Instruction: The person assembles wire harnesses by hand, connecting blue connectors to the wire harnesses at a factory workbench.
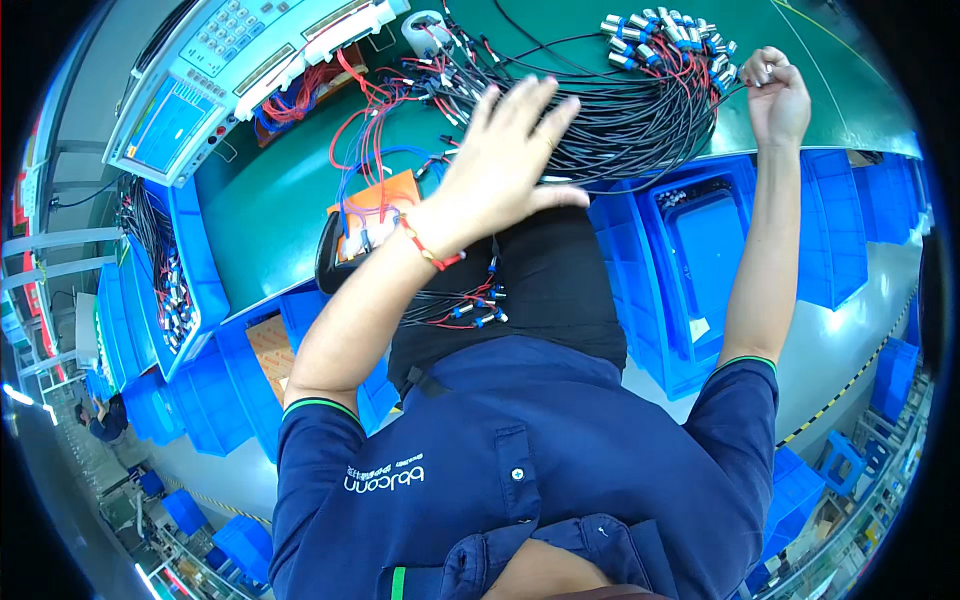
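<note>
My left hand [510, 155] is open, its fingers spread above a large bundle of black cables [630, 135] on the green bench. My right hand [775, 95] is closed in a pinch at the bundle's right side, on what appears to be a thin dark cable [738, 90]. Beside it lie several silver-and-blue metal connectors [670, 40] with short red wires. At the bundle's left end are loose black and red wire ends [440, 80]. An orange fixture [385, 200] with red and blue leads sits near my left wrist. A smaller group of cables with connectors [480, 308] lies across my lap.
A light-coloured tester [215, 70] with keypad and screen stands at the back left of the green bench [250, 230]. A tape roll [427, 35] is near it. Blue bins [690, 270] stand below the front edge; another bin [185, 270] at left holds cables.
</note>
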The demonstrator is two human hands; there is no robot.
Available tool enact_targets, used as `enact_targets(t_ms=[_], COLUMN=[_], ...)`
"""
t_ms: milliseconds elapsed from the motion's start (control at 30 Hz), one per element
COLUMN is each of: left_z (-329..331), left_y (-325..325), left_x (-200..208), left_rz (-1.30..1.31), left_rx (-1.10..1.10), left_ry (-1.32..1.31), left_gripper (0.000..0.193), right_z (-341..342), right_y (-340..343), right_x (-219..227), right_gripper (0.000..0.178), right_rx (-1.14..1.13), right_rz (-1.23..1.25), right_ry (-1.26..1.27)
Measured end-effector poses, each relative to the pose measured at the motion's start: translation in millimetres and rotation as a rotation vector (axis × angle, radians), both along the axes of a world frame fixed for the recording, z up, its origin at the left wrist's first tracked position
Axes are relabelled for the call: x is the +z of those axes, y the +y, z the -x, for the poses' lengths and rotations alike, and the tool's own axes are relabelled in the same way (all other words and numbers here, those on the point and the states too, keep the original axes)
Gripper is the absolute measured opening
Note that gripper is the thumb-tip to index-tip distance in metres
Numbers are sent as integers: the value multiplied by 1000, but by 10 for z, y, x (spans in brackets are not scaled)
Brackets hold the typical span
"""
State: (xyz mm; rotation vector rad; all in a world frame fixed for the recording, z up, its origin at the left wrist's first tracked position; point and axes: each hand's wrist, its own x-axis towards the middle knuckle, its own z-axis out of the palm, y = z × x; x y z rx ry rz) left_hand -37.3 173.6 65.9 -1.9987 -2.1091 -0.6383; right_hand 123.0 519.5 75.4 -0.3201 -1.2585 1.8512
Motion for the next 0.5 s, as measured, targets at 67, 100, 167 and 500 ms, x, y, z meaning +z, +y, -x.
enact_targets(t_ms=[67, 100, 167, 500], left_z=[-66, -69, -24, 59], left_y=[31, 52, 114, 528], left_x=[-136, -178, -222, -268], left_rz=[61, 101, 69, -197], left_rx=[16, 37, 42, 128], left_ry=[43, 90, 89, 235], left_gripper=[86, 85, 82, 59], right_z=[101, 157, 273, 718], right_y=[-24, -41, -104, -390], right_x=[-67, -91, -123, -300], right_gripper=[16, 16, 17, 29], right_rx=[18, -36, -100, -556], right_rz=[-53, -4, -129, -1337], right_ry=[-22, -25, -229, -770])
